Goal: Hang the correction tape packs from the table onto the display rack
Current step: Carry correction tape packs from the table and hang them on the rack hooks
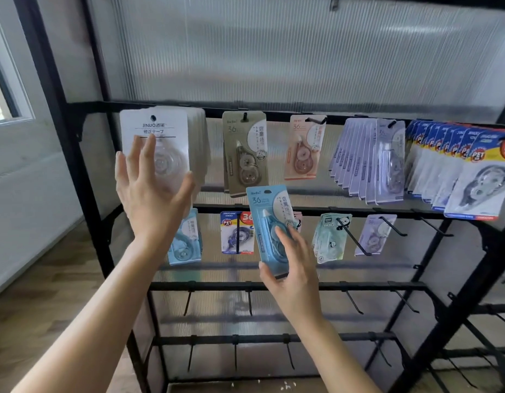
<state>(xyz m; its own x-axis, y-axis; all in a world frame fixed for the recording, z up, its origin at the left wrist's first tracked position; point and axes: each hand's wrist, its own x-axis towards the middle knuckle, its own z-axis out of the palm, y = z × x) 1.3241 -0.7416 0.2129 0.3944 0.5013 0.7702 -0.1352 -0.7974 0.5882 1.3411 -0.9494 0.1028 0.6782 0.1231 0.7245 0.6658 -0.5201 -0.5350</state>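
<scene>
One blue pack (266,219) in right hand (295,268), display rack (274,285) part-stocked

packs (245,154) hanging on rack (274,285), hooks (354,302) below

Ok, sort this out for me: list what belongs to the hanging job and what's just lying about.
Job in hand: blue pack, pinched in the right hand; left hand, open at the white packs; display rack; empty hooks.

Just lying about: window; wooden floor; ribbed panel behind the rack.
</scene>
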